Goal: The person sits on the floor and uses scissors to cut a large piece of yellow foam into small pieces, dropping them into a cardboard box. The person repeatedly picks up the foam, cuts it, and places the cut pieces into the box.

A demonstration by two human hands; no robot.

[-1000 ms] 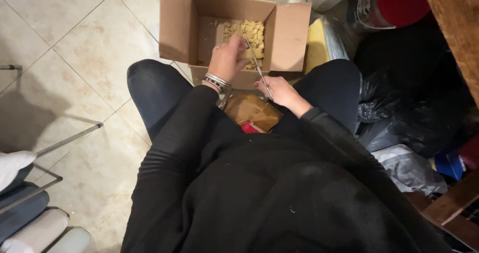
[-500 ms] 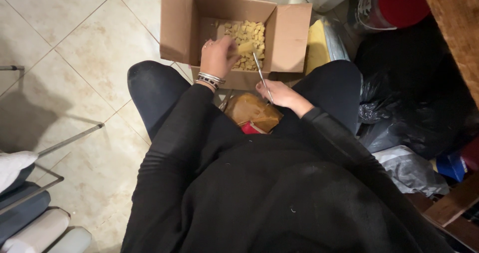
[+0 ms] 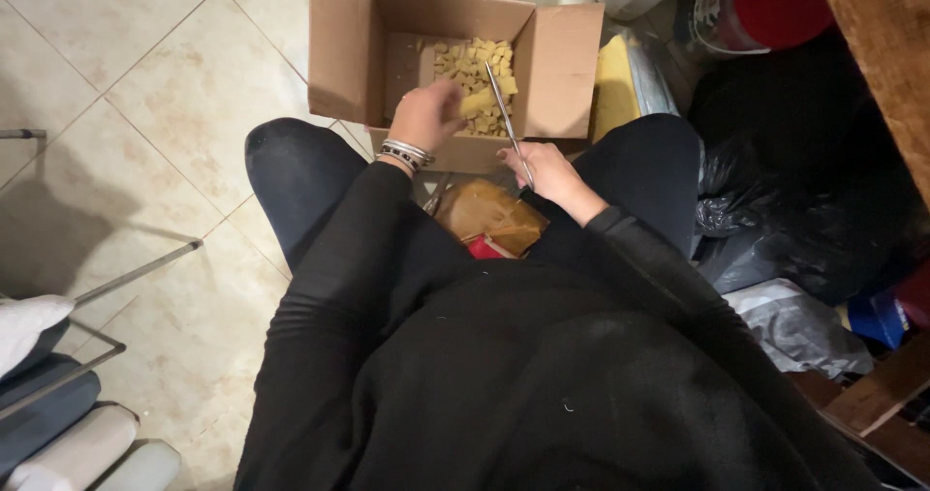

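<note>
An open cardboard box stands on the tiled floor in front of my knees, with several small yellow pieces lying inside. My left hand, bracelets at the wrist, reaches over the box's near edge and pinches a yellow strip. My right hand holds a pair of metal scissors, whose blades point up into the box beside that strip. A brownish plastic packet lies between my thighs.
Beige floor tiles spread to the left. A red bucket, black plastic bags and a grey bag crowd the right. A wooden edge runs along the far right. A metal-framed seat stands lower left.
My left hand moved from inside the box back to its near edge and holds a yellow strip at the scissors. The scissors tilted further into the box.
</note>
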